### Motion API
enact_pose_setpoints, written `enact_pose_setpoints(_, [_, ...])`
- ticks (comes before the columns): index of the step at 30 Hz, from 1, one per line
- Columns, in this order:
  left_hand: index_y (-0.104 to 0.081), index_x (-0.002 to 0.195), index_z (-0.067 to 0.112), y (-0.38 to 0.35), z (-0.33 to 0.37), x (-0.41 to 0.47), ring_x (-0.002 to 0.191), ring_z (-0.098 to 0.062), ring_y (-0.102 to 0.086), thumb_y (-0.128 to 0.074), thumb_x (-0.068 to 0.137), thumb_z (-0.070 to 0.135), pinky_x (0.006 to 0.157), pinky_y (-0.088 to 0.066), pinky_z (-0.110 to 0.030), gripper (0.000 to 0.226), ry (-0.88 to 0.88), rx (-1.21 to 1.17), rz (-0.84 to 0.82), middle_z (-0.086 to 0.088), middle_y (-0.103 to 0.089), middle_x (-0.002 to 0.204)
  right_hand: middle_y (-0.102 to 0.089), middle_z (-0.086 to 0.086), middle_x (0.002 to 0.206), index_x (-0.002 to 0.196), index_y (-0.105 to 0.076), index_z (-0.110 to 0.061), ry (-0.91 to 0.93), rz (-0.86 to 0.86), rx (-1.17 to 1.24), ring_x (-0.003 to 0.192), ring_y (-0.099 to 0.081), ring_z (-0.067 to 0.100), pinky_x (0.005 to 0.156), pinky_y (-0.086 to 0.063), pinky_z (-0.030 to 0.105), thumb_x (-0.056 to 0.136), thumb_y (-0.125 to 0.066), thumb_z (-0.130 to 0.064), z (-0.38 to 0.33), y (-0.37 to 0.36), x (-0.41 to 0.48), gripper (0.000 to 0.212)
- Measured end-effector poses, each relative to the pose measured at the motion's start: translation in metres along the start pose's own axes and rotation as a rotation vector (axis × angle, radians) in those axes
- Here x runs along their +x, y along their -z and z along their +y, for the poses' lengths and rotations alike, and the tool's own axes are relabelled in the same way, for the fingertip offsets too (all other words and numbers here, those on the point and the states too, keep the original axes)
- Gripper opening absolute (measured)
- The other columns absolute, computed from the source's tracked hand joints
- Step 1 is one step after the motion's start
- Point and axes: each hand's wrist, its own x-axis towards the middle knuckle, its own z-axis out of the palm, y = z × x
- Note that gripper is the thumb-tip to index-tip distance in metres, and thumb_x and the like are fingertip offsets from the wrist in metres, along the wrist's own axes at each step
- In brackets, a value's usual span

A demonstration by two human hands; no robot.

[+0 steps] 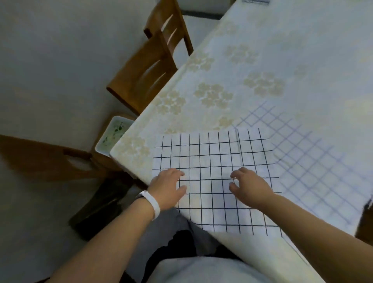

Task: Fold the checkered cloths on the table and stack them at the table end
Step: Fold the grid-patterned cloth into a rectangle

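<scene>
A white cloth with a black grid (214, 155) lies folded flat at the near corner of the table (262, 50). Its near edge hangs slightly over the table edge. Under it and to the right lies a second white cloth with a faint blue grid (314, 167), spread flat. My left hand (168, 186) rests on the left part of the black-grid cloth, fingers loosely bent. My right hand (249, 185) hovers or rests on the middle of it, fingers curled downward, nothing visibly pinched.
The table wears a pale floral tablecloth. Two wooden chairs (149, 66) stand along the left side. A white tray with green marks (111, 135) sits below the table corner. A dark object (256, 1) lies at the far end.
</scene>
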Motion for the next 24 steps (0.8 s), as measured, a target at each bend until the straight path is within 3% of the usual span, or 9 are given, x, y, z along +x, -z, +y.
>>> enact_pose_setpoints(5, [-0.046,0.136,0.024,0.021,-0.016,0.049,0.129,-0.021,-0.042,-0.048,0.092,0.043,0.105,-0.038,-0.038,0.048,-0.032,0.033,-0.02,0.003,-0.045,0.142,-0.056,-0.001,0.125,0.129,-0.055,-0.022,-0.046,0.016,-0.038,0.105,-0.055,0.017,0.087,-0.05,0.035,0.094,-0.049,-0.041,-0.008,0.009,0.021,0.041])
enact_pose_setpoints(12, [-0.046,0.137,0.023,0.049,-0.048,0.129,0.127,-0.024,-0.044,-0.048,0.092,0.042,0.103,-0.039,-0.039,0.049,-0.128,0.058,-0.105,-0.001,-0.047,0.14,-0.053,0.004,0.127,0.127,-0.053,-0.019,-0.167,-0.013,-0.16,0.112,-0.053,0.025,0.088,-0.047,0.037,0.093,-0.049,-0.038,-0.025,0.03,0.073,0.039])
enact_pose_setpoints(24, [-0.045,0.134,0.024,0.052,-0.082,0.216,0.12,-0.028,-0.043,-0.046,0.091,0.04,0.094,-0.041,-0.039,0.046,-0.27,0.208,-0.079,-0.004,-0.043,0.135,-0.049,0.006,0.128,0.132,-0.046,-0.017,-0.241,-0.025,-0.318,0.114,-0.049,0.027,0.091,-0.049,0.043,0.085,-0.056,-0.022,-0.03,0.061,0.153,0.048])
